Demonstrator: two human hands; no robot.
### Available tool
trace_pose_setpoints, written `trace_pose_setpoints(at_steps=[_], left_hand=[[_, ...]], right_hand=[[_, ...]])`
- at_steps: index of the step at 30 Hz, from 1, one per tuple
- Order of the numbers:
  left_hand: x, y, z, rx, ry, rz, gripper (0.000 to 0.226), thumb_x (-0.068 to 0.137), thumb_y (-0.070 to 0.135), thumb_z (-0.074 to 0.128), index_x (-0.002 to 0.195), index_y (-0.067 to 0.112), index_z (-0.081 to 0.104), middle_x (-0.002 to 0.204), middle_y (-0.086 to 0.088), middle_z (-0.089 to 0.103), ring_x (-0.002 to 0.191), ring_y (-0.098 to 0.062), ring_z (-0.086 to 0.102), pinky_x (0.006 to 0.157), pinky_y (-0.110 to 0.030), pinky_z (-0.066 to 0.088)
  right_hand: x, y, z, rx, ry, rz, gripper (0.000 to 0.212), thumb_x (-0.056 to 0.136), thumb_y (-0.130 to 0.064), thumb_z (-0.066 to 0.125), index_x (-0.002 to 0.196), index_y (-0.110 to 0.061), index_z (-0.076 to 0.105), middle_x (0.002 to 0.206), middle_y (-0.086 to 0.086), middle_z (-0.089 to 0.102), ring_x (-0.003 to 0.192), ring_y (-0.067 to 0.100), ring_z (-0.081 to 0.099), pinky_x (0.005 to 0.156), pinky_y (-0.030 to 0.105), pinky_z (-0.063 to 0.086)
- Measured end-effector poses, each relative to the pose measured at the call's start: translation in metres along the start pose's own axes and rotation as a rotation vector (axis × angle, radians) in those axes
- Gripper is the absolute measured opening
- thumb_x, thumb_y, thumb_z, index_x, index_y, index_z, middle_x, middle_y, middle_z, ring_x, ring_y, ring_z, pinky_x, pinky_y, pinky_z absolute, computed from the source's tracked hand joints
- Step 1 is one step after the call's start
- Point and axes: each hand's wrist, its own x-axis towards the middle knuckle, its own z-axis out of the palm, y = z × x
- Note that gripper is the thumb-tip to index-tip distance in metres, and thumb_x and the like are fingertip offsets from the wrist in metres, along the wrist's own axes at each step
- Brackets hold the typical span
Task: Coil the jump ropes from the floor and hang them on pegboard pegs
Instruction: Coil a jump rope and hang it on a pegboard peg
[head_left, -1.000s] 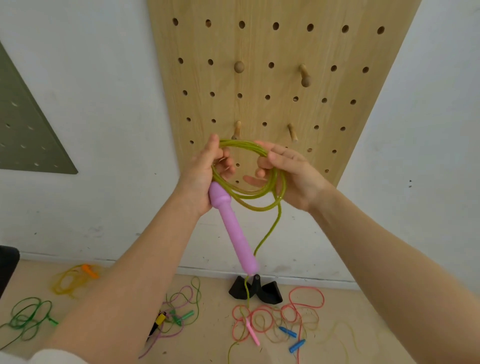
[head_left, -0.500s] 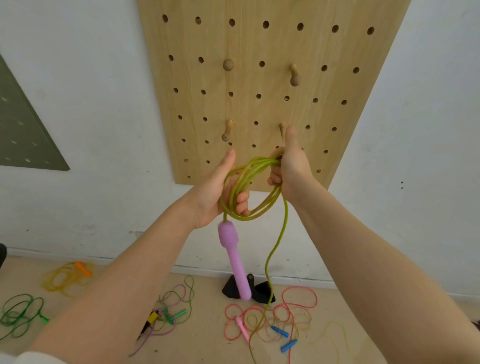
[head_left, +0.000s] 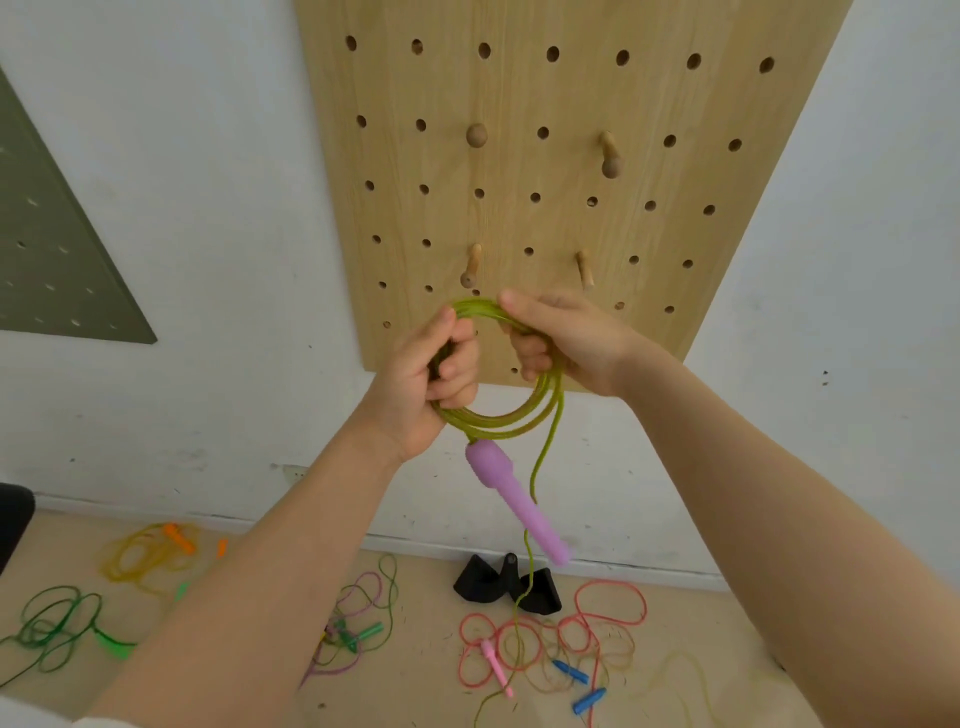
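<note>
I hold a coil of olive-green jump rope (head_left: 511, 423) in front of the wooden pegboard (head_left: 545, 171). My left hand (head_left: 421, 384) grips the coil's left side. My right hand (head_left: 571, 338) grips its right side, thumb on top. A purple handle (head_left: 511, 499) hangs from the coil's bottom. The rope's loose end (head_left: 530, 561) trails down to the floor. Several wooden pegs stick out of the board; the two lower ones (head_left: 471, 267) (head_left: 584, 270) are just above my hands, bare.
Other ropes lie tangled on the floor: yellow with orange handles (head_left: 150, 556), green (head_left: 57, 629), purple-green (head_left: 358, 623), red with pink handle (head_left: 550, 639), blue handles (head_left: 579, 686). A black stand (head_left: 506, 582) sits at the wall base. A grey-green panel (head_left: 52, 249) hangs left.
My right hand dropped from near the lower right peg and laid another loop onto the coil. The coil is rounder and the purple handle swings to the right.
</note>
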Motion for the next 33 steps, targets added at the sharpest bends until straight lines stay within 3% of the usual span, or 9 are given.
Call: trace_pose_setpoints(at_steps=[5, 10, 14, 17, 22, 25, 28, 31, 33], left_hand=[[-0.004, 0.018, -0.014, -0.207, 0.197, 0.119, 0.052, 0.092, 0.042, 0.031, 0.053, 0.021, 0.057, 0.053, 0.007, 0.057, 0.023, 0.001, 0.025, 0.030, -0.013, 0.015], [-0.015, 0.053, -0.058, -0.307, 0.325, 0.225, 0.023, 0.082, 0.036, 0.036, 0.068, 0.019, 0.043, 0.061, 0.001, 0.065, 0.023, -0.003, 0.028, 0.029, -0.013, 0.020], [-0.017, 0.034, -0.073, 0.050, 0.451, 0.069, 0.036, 0.102, 0.034, 0.020, 0.078, 0.016, 0.040, 0.075, -0.008, 0.072, 0.038, -0.010, 0.055, 0.035, -0.016, 0.038], [-0.019, 0.021, -0.075, 0.508, 0.406, -0.087, 0.027, 0.102, 0.033, 0.023, 0.111, 0.011, 0.035, 0.087, -0.005, 0.072, 0.060, -0.018, 0.069, 0.051, -0.023, 0.055], [-0.029, 0.017, -0.075, 0.950, 0.238, -0.222, 0.026, 0.101, 0.032, 0.029, 0.100, 0.009, 0.041, 0.059, 0.001, 0.065, 0.039, -0.012, 0.056, 0.039, -0.019, 0.039], [-0.027, 0.028, -0.086, 0.764, 0.145, -0.283, 0.033, 0.100, 0.039, 0.030, 0.087, 0.010, 0.038, 0.047, 0.001, 0.050, 0.030, -0.012, 0.030, 0.038, -0.020, 0.022], [-0.025, 0.041, -0.091, 0.498, -0.070, -0.443, 0.041, 0.099, 0.037, 0.030, 0.068, 0.012, 0.041, 0.042, 0.004, 0.032, 0.027, -0.005, 0.019, 0.033, -0.013, 0.013], [-0.022, 0.049, -0.098, 0.358, -0.211, -0.606, 0.049, 0.088, 0.050, 0.035, 0.057, 0.017, 0.056, 0.037, 0.007, 0.030, 0.023, -0.002, 0.020, 0.030, -0.010, 0.012], [-0.019, 0.055, -0.102, 0.267, -0.233, -0.624, 0.049, 0.077, 0.062, 0.050, 0.054, 0.019, 0.057, 0.035, 0.008, 0.032, 0.022, 0.000, 0.022, 0.028, -0.007, 0.017]], right_hand=[[0.004, 0.031, -0.008, -0.139, -0.127, 0.080, 0.019, 0.095, -0.028, 0.049, 0.087, -0.012, 0.055, 0.073, 0.001, 0.062, 0.071, 0.015, 0.061, 0.064, 0.026, 0.049], [-0.002, 0.084, -0.009, -0.217, -0.034, 0.290, 0.019, 0.098, -0.015, 0.044, 0.087, -0.011, 0.060, 0.066, 0.001, 0.047, 0.064, 0.016, 0.048, 0.079, 0.040, 0.050], [0.017, 0.088, 0.035, -0.948, -0.198, 0.371, 0.028, 0.099, -0.025, 0.040, 0.109, -0.016, 0.065, 0.098, 0.003, 0.063, 0.094, 0.023, 0.055, 0.085, 0.032, 0.043], [0.027, 0.059, 0.081, -1.256, -0.350, 0.145, 0.029, 0.097, -0.025, 0.044, 0.113, -0.009, 0.063, 0.107, 0.003, 0.064, 0.103, 0.020, 0.054, 0.089, 0.031, 0.042], [0.041, 0.003, 0.104, -1.264, -0.110, -0.175, 0.009, 0.084, -0.016, 0.056, 0.084, -0.012, 0.064, 0.068, -0.004, 0.055, 0.067, 0.016, 0.051, 0.063, 0.032, 0.044], [0.048, 0.004, 0.091, -1.208, 0.149, -0.168, 0.040, 0.074, -0.039, 0.073, 0.097, -0.016, 0.050, 0.077, -0.003, 0.052, 0.065, 0.014, 0.047, 0.058, 0.029, 0.042], [0.049, 0.008, 0.085, -0.993, 0.098, -0.247, 0.064, 0.069, -0.042, 0.077, 0.124, -0.023, 0.049, 0.102, -0.007, 0.050, 0.066, -0.001, 0.044, 0.061, 0.011, 0.035], [0.048, 0.008, 0.088, -0.799, -0.088, -0.244, 0.055, 0.076, -0.034, 0.073, 0.127, -0.022, 0.055, 0.115, -0.005, 0.054, 0.085, 0.007, 0.057, 0.077, 0.016, 0.044], [0.047, 0.007, 0.088, -0.723, -0.085, -0.187, 0.036, 0.079, -0.025, 0.072, 0.113, -0.019, 0.061, 0.097, -0.008, 0.064, 0.081, 0.001, 0.058, 0.072, 0.015, 0.044]])
